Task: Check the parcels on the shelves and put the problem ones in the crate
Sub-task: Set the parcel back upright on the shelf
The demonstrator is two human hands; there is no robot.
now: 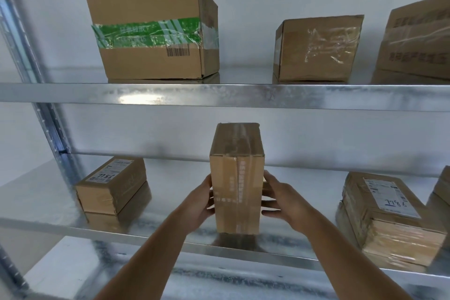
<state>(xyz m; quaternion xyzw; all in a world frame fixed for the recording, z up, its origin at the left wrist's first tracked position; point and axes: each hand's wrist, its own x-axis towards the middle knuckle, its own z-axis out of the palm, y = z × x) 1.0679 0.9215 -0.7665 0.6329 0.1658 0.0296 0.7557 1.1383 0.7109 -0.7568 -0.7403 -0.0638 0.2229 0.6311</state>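
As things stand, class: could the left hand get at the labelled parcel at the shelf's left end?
Probably yes: the left hand would first release the upright box; bare shelf separates it from the labelled parcel.

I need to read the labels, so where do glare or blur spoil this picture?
Head view: glare on the upper metal shelf edge; motion blur smears the right-hand labelled cardboard parcel; wide-angle distortion bends the metal upright.

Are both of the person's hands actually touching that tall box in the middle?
Touching. The head view shows the left hand pressed on the tall box's left side and the right hand on its right side.
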